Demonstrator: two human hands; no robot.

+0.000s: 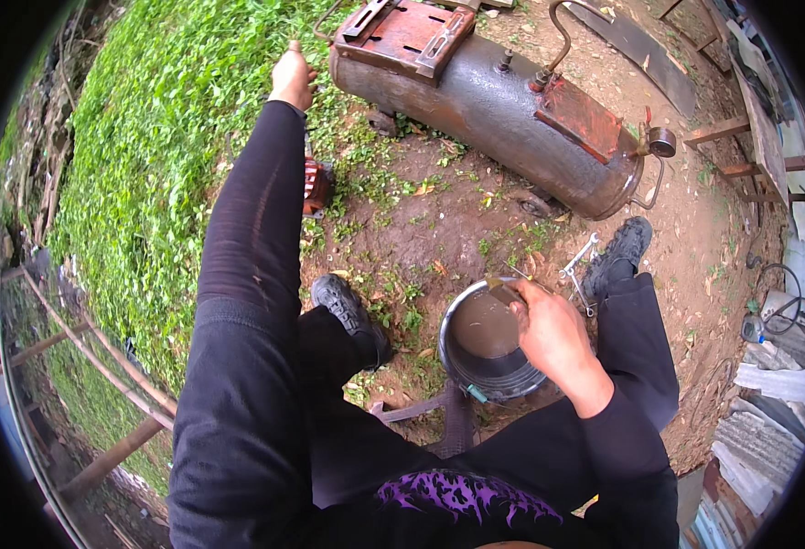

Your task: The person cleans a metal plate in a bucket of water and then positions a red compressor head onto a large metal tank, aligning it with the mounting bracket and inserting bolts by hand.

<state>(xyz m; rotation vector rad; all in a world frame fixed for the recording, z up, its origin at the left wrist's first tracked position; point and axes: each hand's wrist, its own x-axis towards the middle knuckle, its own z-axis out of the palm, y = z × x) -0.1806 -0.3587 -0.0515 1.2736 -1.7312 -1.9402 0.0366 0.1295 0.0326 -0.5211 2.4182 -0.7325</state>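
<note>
My left hand is stretched forward near the left end of a dark, wet-looking steel tank; its fingers are curled, and I cannot make out what they hold. The tank lies horizontally, with rusty red plates, fittings and a gauge. Beneath my left forearm, a red object is partly hidden. My right hand grips a brownish brush over a black bucket of muddy liquid between my feet. Metal wrenches lie on the dirt beside my right shoe.
Grass covers the left side, beside poles near the edge. Bare dirt runs along the right, with leaning boards, a hose and corrugated sheets. A long dark plank lies behind the tank.
</note>
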